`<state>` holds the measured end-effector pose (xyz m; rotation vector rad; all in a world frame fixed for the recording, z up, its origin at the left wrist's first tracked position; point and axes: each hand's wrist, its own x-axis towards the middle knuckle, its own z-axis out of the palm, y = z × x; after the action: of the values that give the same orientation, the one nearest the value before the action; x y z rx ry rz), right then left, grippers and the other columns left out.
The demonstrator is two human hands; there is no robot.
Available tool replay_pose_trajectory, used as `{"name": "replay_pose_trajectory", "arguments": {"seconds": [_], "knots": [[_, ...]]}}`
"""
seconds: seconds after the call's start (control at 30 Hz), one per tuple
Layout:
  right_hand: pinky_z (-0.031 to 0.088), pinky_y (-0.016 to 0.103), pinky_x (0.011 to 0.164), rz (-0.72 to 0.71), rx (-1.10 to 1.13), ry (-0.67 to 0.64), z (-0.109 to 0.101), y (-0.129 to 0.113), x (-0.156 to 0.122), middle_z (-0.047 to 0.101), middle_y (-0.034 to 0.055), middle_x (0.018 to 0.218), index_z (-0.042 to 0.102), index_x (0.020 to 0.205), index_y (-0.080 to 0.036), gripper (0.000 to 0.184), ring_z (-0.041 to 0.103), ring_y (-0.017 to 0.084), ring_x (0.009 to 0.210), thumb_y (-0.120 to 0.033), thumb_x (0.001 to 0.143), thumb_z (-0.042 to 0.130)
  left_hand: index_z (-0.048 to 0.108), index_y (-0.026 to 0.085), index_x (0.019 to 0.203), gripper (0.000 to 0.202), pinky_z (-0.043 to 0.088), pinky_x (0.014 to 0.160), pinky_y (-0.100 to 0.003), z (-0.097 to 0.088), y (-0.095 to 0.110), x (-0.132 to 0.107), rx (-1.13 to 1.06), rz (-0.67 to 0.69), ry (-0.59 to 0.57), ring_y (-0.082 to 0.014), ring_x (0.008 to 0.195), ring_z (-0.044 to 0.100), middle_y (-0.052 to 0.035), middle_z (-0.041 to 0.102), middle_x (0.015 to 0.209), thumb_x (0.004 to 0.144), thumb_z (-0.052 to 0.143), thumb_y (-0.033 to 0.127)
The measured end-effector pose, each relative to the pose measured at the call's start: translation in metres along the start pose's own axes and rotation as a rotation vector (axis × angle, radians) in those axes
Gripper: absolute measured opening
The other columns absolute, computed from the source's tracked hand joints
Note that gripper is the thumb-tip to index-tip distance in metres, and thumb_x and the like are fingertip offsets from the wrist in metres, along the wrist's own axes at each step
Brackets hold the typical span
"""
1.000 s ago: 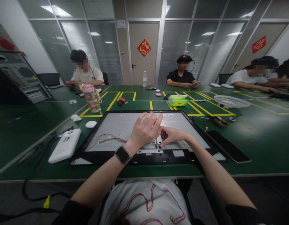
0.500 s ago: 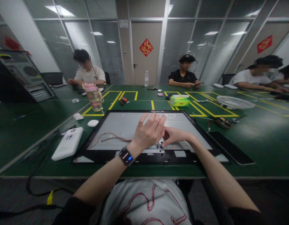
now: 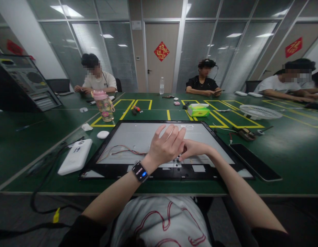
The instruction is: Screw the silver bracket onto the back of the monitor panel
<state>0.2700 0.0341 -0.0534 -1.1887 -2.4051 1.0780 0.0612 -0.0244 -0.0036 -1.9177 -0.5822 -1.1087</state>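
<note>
A flat display panel with a grey back and a black frame lies on the table in front of me. My left hand, wearing a smartwatch, is above the panel's middle with bent fingers. Its thumb and fingertips are hidden. Against it, my right hand comes in from the right, thumb pointing down near the lower frame. Its other fingers are behind the left hand, and what they pinch is hidden. Thin coloured wires run across the panel and pass under my left hand.
Left of the panel are a white power bank, a white oval case and a pink-lidded bottle. A black phone lies right. Farther back are a tissue pack and a white round grille. Several people sit across the table.
Both hands keep nearly the same place and pose over the panel. My left hand has shifted very slightly right. The view itself moved a little.
</note>
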Motion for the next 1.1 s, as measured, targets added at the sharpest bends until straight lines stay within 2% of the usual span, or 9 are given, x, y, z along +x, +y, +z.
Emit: {"name": "replay_pose_trajectory", "arguments": {"seconds": [0.23, 0.33, 0.5, 0.6, 0.67, 0.77, 0.93, 1.0, 1.1], "knots": [[0.041, 0.027, 0.061, 0.003, 0.008, 0.005, 0.000, 0.002, 0.000, 0.055, -0.0028, 0.075, 0.052, 0.095, -0.016, 0.063, 0.050, 0.014, 0.068, -0.054, 0.057, 0.086, 0.063, 0.008, 0.122, 0.038, 0.034, 0.106, -0.043, 0.000, 0.000, -0.001, -0.070, -0.034, -0.002, -0.0253, 0.107, 0.063, -0.0136, 0.073, 0.107, 0.090, 0.051, 0.025], [0.040, 0.028, 0.061, 0.006, 0.020, 0.005, 0.000, 0.001, 0.000, 0.054, -0.0035, 0.074, 0.050, 0.098, -0.017, 0.066, 0.050, 0.015, 0.068, -0.055, 0.056, 0.086, 0.059, 0.011, 0.127, 0.040, 0.038, 0.104, -0.044, 0.001, -0.001, 0.000, -0.287, -0.105, -0.008, -0.0257, 0.111, 0.062, -0.0137, 0.071, 0.112, 0.089, 0.048, 0.017], [0.038, 0.028, 0.059, 0.048, 0.017, -0.020, -0.001, -0.007, -0.002, 0.051, -0.0047, 0.071, 0.046, 0.095, -0.019, 0.065, 0.049, 0.014, 0.065, -0.056, 0.057, 0.085, 0.056, 0.020, 0.130, 0.039, 0.054, 0.088, -0.034, 0.006, -0.005, 0.001, -1.015, -0.514, -0.142, -0.0188, 0.101, 0.065, -0.0105, 0.066, 0.121, 0.093, 0.044, 0.015], [0.038, 0.028, 0.059, 0.068, 0.026, -0.031, -0.002, -0.013, -0.004, 0.051, -0.0046, 0.071, 0.045, 0.096, -0.019, 0.066, 0.048, 0.015, 0.065, -0.057, 0.058, 0.083, 0.061, 0.022, 0.124, 0.036, 0.057, 0.077, -0.028, 0.009, -0.007, 0.000, -1.236, -0.747, -0.183, -0.0131, 0.082, 0.065, -0.0070, 0.066, 0.111, 0.088, 0.057, 0.017], [0.038, 0.028, 0.060, 0.075, 0.026, -0.029, -0.002, -0.016, -0.005, 0.051, -0.0043, 0.072, 0.045, 0.098, -0.019, 0.067, 0.049, 0.015, 0.066, -0.058, 0.057, 0.083, 0.066, 0.022, 0.114, 0.031, 0.055, 0.073, -0.025, 0.010, -0.008, -0.001, -1.228, -0.813, -0.170, -0.0118, 0.080, 0.062, -0.0045, 0.063, 0.103, 0.083, 0.065, 0.018], [0.038, 0.028, 0.061, 0.082, 0.015, -0.029, -0.003, -0.016, -0.005, 0.051, -0.0042, 0.073, 0.046, 0.099, -0.018, 0.067, 0.049, 0.015, 0.066, -0.057, 0.058, 0.083, 0.070, 0.023, 0.105, 0.023, 0.053, 0.074, -0.025, 0.007, -0.010, -0.001, -1.148, -0.808, -0.140, -0.0136, 0.086, 0.059, -0.0032, 0.059, 0.097, 0.083, 0.068, 0.024], [0.039, 0.027, 0.061, 0.064, 0.020, -0.024, -0.002, -0.013, -0.004, 0.052, -0.0049, 0.071, 0.046, 0.099, -0.019, 0.068, 0.050, 0.015, 0.067, -0.057, 0.057, 0.084, 0.066, 0.022, 0.119, 0.032, 0.054, 0.079, -0.029, 0.003, -0.012, 0.001, -1.328, -0.783, -0.154, -0.0161, 0.094, 0.062, -0.0075, 0.063, 0.106, 0.097, 0.043, 0.025], [0.039, 0.027, 0.061, 0.061, 0.025, -0.027, -0.002, -0.013, -0.004, 0.052, -0.0052, 0.070, 0.046, 0.098, -0.019, 0.068, 0.050, 0.014, 0.067, -0.057, 0.056, 0.084, 0.065, 0.020, 0.120, 0.031, 0.053, 0.077, -0.028, 0.003, -0.012, 0.002, -1.362, -0.799, -0.172, -0.0150, 0.088, 0.063, -0.0066, 0.064, 0.100, 0.096, 0.047, 0.025], [0.039, 0.027, 0.059, 0.056, 0.040, -0.040, -0.002, -0.015, -0.004, 0.051, -0.0056, 0.069, 0.045, 0.097, -0.019, 0.067, 0.050, 0.014, 0.065, -0.057, 0.057, 0.084, 0.071, 0.020, 0.108, 0.023, 0.052, 0.075, -0.026, 0.001, -0.014, 0.003, -1.237, -0.790, -0.152, -0.0127, 0.081, 0.060, -0.0036, 0.062, 0.092, 0.088, 0.062, 0.023]]}}
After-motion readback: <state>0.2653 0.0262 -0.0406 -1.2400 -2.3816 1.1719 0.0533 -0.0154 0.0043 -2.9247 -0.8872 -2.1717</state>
